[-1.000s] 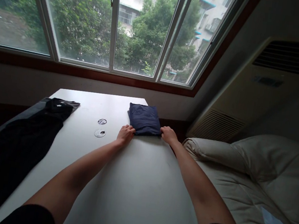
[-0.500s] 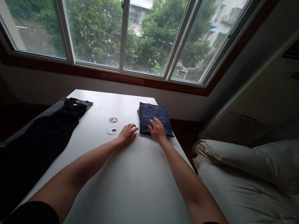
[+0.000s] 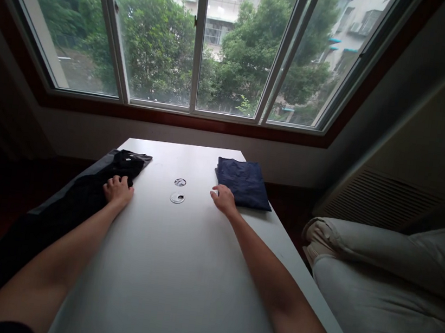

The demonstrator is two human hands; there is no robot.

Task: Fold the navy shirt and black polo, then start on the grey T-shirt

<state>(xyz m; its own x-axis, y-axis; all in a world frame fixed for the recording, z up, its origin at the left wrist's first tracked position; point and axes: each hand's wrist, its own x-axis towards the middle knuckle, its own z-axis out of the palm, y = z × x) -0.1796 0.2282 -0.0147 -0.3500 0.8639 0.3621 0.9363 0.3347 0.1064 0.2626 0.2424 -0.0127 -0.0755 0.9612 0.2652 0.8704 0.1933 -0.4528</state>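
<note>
My left hand (image 3: 118, 191) is on the right edge of a long black garment (image 3: 91, 193), its fingers apart and slightly bent over the cloth. No fold of cloth shows pinched between them. The garment lies along the left side of the white table (image 3: 176, 269) and hangs past its edge, with a grey piece of cloth (image 3: 102, 164) showing beneath. Beside the left edge of a folded dark blue cloth item (image 3: 245, 183) is my right hand (image 3: 224, 198), fingers spread and holding nothing. The blue bundle lies flat at the table's far right.
Two round inserts (image 3: 178, 198) are set in the tabletop between my hands. A padded, cream-coloured seat (image 3: 358, 255) stands to the right of the table. Beyond the far edge is a wide window (image 3: 199, 49) with a reddish-brown frame.
My left hand has moved left from the table's middle onto the black garment. My right hand has slid off the top of the blue bundle to its left edge. The view has shifted slightly.
</note>
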